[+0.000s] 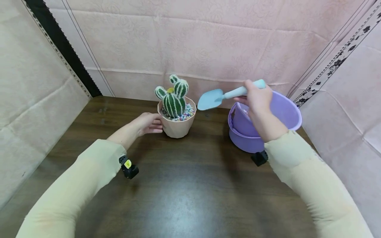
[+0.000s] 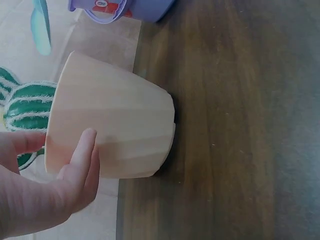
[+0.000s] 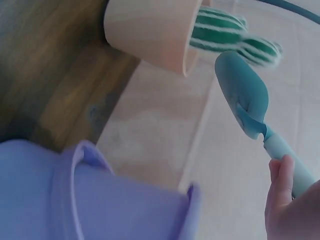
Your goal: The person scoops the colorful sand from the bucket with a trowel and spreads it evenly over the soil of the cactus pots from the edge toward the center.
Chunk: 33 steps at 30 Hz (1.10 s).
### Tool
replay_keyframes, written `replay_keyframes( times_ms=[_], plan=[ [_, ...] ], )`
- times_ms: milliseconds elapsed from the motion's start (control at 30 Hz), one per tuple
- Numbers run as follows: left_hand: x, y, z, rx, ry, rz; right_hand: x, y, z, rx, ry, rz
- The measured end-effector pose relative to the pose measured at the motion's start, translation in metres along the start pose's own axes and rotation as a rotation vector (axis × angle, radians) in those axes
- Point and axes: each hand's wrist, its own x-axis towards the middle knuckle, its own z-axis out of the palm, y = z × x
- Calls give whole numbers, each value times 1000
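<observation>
Head view: left hand [image 1: 148, 124] steadied the pot [image 1: 177, 124], fingers against its left wall, while right hand [image 1: 257, 97] gripped the trowel [image 1: 214, 98], blade best kept level just right of the pot.

Layout on the table [image 1: 184, 198]: the pot [image 1: 177, 124] is placed near the back edge, with the cactus [image 1: 173, 99] and pebbles [image 1: 187, 114] in it. The basin [image 1: 262, 122] is set to its right, toward the back right corner; the trowel [image 1: 220, 96] is held above the gap between them.

Matt smooth plastic: the pale blue trowel [image 1: 221, 96], peach flowerpot [image 1: 178, 127] and purple basin [image 1: 282, 114]. The counter [image 1: 184, 185] is dark, slightly glossy wood grain; the backdrop [image 1: 208, 43] is embossed pink cloth.
</observation>
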Motion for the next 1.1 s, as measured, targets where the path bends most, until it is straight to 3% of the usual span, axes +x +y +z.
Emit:
replay_keyframes(
  times_ms=[133,267,400,567,700,933,1033,1100],
  plan=[
    [-3,-3,6,80,-103,-26,6,-18,-33,131,7,28],
    [-6,-4,20,167,-254,-42,14,-34,-66,251,32,52],
    [-10,1,44,227,-388,-3,25,-48,-93,322,64,59],
    [-12,14,81,271,-478,62,37,-59,-120,308,102,47],
    [-6,28,117,234,-482,109,46,-55,-136,216,130,18],
    [18,49,167,126,-401,152,60,-30,-154,-43,183,-2],
    [29,55,180,50,-369,167,62,-18,-157,-225,167,-45],
    [35,58,188,-14,-343,174,63,-12,-159,-463,150,-82]
  ],
)
